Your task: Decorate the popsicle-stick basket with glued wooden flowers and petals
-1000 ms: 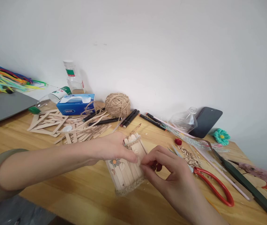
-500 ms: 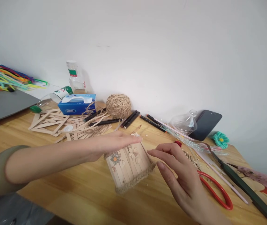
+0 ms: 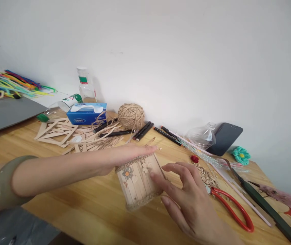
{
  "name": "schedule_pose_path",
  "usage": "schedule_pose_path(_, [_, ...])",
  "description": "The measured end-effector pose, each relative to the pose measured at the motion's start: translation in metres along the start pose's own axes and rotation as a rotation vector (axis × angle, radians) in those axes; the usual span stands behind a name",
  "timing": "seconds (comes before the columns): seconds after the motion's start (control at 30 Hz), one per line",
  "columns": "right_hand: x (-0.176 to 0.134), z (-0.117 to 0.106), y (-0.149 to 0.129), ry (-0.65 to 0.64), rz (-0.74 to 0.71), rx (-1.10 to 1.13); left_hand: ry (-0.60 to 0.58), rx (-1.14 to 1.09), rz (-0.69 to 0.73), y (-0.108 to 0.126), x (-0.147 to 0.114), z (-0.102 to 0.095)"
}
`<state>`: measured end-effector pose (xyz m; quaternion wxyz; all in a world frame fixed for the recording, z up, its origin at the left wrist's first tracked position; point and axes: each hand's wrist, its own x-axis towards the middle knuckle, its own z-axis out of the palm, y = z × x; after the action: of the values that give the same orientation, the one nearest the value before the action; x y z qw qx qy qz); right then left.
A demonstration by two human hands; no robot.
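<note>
the left hand [image 3: 128,154] lies across the upper edge of the stick holder [image 3: 138,193], apparently bracing it over the tabletop [image 3: 91,207]; its grip closure is hidden. the right hand [image 3: 190,199] has a loosely spread grip, nothing visible within, one fingertip against the holder's front. pliers [image 3: 249,223] and wood chips [image 3: 206,176] crowd its outer side.

**Hand Placement and Surroundings**

The left hand [image 3: 125,156] lies across the top edge of the twine-trimmed craft-stick piece [image 3: 137,187]. The right hand [image 3: 160,180], fingers spread, places one fingertip against the front face, just below the pale flower [image 3: 146,166]. The orange-centred grey flower [image 3: 127,173] sits alongside. Against the wall, I see a twine ball [image 3: 131,116] beside a blue tissue pack [image 3: 87,115].
</note>
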<state>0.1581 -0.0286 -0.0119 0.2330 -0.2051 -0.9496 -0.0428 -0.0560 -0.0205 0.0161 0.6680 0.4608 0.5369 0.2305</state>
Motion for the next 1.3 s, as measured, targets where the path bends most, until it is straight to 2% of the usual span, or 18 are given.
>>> schedule_pose_path(0.67, [-0.004,0.004,0.007,0.027,-0.090,-0.050,-0.019,-0.016,0.002,0.003,-0.003,0.002])
schedule_pose_path(0.83, [-0.006,0.004,0.008,0.025,-0.061,-0.031,-0.006,-0.001,0.002,0.004,-0.005,0.002])
schedule_pose_path(1.0, [-0.010,0.003,0.008,0.073,0.042,0.088,0.010,0.020,-0.019,0.006,-0.004,0.003])
schedule_pose_path(1.2, [-0.013,0.006,0.007,0.183,0.347,0.253,0.014,0.027,-0.038,0.015,-0.002,0.001])
schedule_pose_path(1.3, [-0.009,0.007,0.006,0.237,0.443,0.300,0.041,0.081,-0.042,0.019,0.002,0.000])
